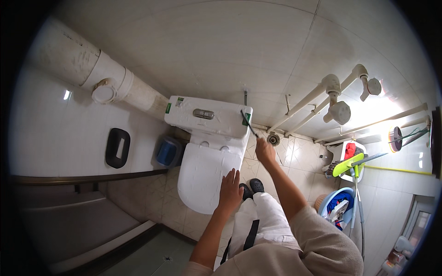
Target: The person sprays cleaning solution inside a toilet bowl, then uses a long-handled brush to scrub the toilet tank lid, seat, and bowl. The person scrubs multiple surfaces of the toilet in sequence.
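Observation:
A white one-piece toilet [209, 172] stands before me, with its lid down and what looks like clear film wrinkled over it. On top of the tank [188, 119] is an oval flush button [203, 114]. My right hand [265, 150] grips a thin dark stick-like tool [249, 124], whose far end is over the tank's right end near a green sticker [246, 119]. What kind of tool it is cannot be told. Fingers spread, my left hand [230, 188] is over the right edge of the lid; whether it touches is unclear.
Beige pipes with valves [336, 112] line the wall at right. A floor drain [273, 139] lies beside the toilet. Farther right are a blue basin of cloths [323, 208], a green mop head [347, 166] and long handles. A blue bin [168, 151] and a thick pipe [141, 93] stand left.

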Available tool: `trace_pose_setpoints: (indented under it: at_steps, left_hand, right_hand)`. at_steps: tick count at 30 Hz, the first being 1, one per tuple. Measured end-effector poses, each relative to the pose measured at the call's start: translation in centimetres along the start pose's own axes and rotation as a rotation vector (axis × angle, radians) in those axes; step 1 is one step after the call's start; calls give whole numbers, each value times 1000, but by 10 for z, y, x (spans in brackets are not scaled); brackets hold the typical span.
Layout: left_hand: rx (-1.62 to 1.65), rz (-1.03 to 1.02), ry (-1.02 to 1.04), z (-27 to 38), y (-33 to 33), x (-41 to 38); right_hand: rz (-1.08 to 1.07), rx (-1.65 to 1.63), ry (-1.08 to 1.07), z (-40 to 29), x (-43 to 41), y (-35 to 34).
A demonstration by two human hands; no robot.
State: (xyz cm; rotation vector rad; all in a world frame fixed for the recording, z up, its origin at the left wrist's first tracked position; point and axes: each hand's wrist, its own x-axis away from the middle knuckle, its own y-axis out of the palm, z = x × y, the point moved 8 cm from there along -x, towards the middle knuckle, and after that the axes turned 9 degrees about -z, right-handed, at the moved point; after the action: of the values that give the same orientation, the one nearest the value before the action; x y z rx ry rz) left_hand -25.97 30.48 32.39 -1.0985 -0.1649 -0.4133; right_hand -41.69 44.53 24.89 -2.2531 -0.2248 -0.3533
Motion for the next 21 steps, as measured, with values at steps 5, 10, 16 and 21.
trace_pose_setpoints:
  at_steps: [5, 10, 16, 21]
  left_hand:
    - [-14, -17, -21, 9, 4, -4]
    - [33, -77, -67, 6, 8, -2]
    - [2, -34, 10, 18, 11, -10]
    - [-4, -109, 28, 24, 9, -16]
  right_hand:
    - [30, -81, 41, 5, -1, 15]
    - [-65, -310, 137, 15, 52, 44]
    - [39, -525, 181, 30, 3, 54]
    - [-120, -631, 304, 45, 41, 104]
